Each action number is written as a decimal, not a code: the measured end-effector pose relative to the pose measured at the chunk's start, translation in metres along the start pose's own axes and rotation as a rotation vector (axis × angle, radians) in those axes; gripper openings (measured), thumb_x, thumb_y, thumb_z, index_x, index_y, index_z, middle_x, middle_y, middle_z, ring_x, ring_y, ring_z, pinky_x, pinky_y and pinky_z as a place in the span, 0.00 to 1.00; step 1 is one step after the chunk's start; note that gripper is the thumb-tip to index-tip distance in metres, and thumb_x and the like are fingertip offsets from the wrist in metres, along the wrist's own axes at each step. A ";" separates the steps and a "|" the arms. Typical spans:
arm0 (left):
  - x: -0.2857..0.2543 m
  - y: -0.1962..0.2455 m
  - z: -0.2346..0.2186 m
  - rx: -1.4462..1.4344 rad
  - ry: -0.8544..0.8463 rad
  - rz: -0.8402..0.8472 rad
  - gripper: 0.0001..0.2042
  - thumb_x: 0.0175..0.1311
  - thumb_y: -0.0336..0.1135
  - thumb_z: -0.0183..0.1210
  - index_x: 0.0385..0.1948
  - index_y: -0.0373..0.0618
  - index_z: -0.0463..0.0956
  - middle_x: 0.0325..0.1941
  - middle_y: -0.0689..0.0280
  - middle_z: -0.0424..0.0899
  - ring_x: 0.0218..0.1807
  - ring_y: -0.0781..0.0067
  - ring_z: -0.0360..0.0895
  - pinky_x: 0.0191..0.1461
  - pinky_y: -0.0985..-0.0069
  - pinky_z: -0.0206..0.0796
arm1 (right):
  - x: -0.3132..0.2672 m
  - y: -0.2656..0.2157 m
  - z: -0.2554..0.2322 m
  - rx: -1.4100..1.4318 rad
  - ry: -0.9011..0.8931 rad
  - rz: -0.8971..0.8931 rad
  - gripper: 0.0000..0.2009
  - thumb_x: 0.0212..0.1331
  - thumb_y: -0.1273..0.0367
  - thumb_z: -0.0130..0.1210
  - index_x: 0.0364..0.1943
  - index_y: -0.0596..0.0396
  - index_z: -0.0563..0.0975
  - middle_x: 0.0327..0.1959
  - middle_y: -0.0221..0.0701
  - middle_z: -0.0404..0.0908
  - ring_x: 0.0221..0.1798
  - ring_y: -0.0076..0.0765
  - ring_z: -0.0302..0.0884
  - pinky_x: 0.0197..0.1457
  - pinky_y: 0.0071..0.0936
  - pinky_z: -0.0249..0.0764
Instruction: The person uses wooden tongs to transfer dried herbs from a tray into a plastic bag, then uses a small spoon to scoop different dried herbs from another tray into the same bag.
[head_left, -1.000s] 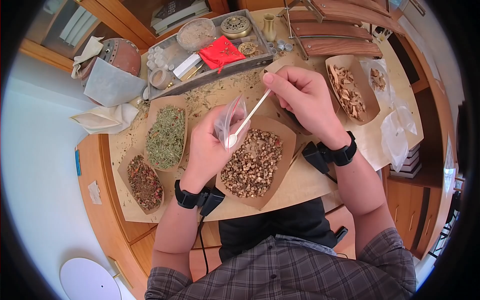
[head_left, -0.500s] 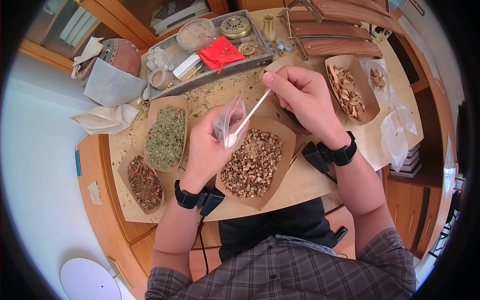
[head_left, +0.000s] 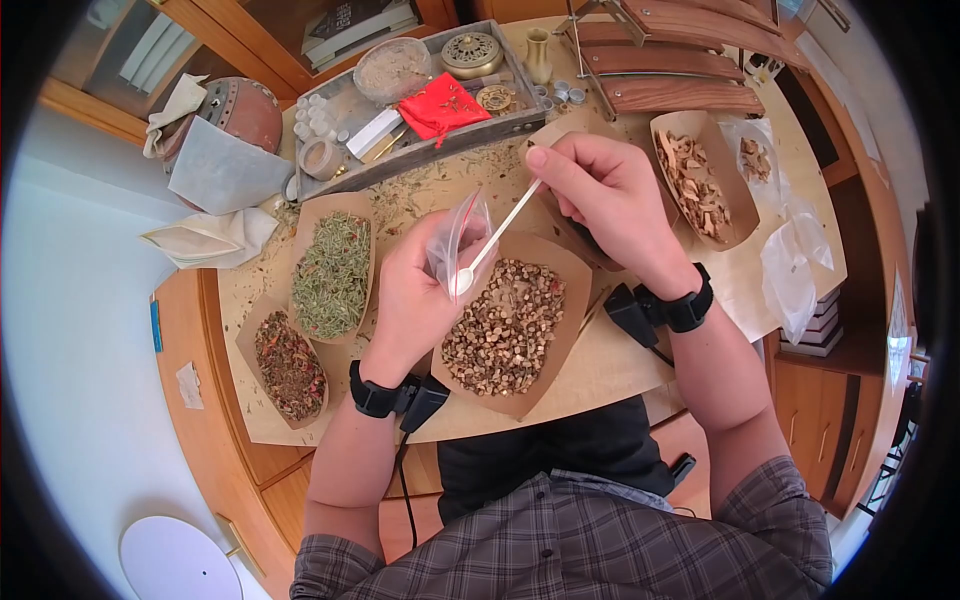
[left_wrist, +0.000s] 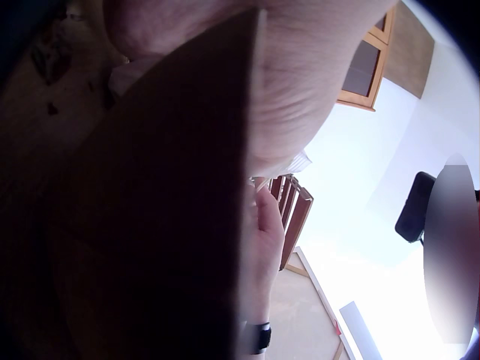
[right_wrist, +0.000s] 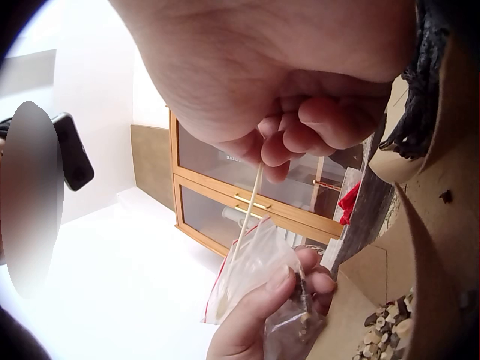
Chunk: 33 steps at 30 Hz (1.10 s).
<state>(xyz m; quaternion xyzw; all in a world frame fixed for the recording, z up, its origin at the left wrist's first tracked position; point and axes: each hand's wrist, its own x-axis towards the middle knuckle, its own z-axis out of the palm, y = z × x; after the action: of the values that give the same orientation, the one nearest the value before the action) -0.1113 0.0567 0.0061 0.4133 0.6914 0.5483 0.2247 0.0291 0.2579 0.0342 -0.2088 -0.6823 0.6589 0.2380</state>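
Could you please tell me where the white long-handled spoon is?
In the head view, near centre, the white long-handled spoon slants from the right hand down into the clear red-edged plastic bag in the left hand.

A person wears a grey plaid shirt point(head_left: 620, 545) with dark buttons point(head_left: 547, 553), sleeves point(head_left: 775, 500) ending near the elbows, and black wrist straps point(head_left: 691, 302) carrying angular black cameras point(head_left: 428, 402) with thin cables point(head_left: 407, 490).
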 end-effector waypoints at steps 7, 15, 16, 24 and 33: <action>0.000 -0.001 -0.002 0.000 -0.016 -0.013 0.22 0.74 0.29 0.74 0.67 0.39 0.82 0.54 0.67 0.91 0.55 0.79 0.87 0.63 0.73 0.80 | 0.001 0.002 0.000 -0.010 -0.010 -0.012 0.18 0.80 0.57 0.66 0.35 0.57 0.86 0.23 0.16 0.75 0.26 0.09 0.68 0.28 0.18 0.63; 0.000 -0.002 -0.002 -0.019 -0.019 -0.016 0.21 0.74 0.29 0.74 0.67 0.39 0.82 0.54 0.67 0.91 0.55 0.79 0.87 0.64 0.73 0.80 | 0.001 0.002 0.000 -0.012 -0.012 -0.010 0.18 0.80 0.58 0.66 0.35 0.58 0.87 0.23 0.16 0.75 0.26 0.10 0.68 0.28 0.19 0.63; 0.000 -0.003 -0.002 -0.008 -0.020 -0.010 0.21 0.74 0.29 0.74 0.66 0.39 0.82 0.54 0.67 0.91 0.55 0.79 0.87 0.64 0.73 0.80 | 0.001 0.001 0.001 -0.012 -0.011 -0.009 0.18 0.80 0.58 0.66 0.36 0.58 0.87 0.23 0.16 0.75 0.26 0.10 0.68 0.28 0.19 0.63; 0.000 -0.002 -0.001 -0.013 -0.011 0.006 0.17 0.74 0.29 0.74 0.61 0.41 0.83 0.52 0.68 0.91 0.52 0.80 0.86 0.60 0.74 0.80 | 0.001 0.002 0.000 -0.012 -0.019 -0.015 0.17 0.80 0.58 0.66 0.37 0.59 0.87 0.25 0.16 0.77 0.28 0.10 0.69 0.29 0.19 0.64; 0.001 -0.002 0.001 -0.033 -0.002 0.016 0.14 0.73 0.28 0.74 0.57 0.43 0.85 0.50 0.68 0.90 0.50 0.80 0.86 0.57 0.75 0.79 | -0.001 0.001 0.001 -0.041 -0.026 -0.006 0.18 0.80 0.58 0.66 0.35 0.58 0.86 0.25 0.16 0.77 0.28 0.10 0.69 0.30 0.20 0.64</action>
<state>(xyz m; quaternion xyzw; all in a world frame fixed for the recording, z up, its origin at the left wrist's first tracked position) -0.1117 0.0580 0.0035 0.4156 0.6786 0.5612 0.2278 0.0291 0.2568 0.0336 -0.2030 -0.6995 0.6466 0.2266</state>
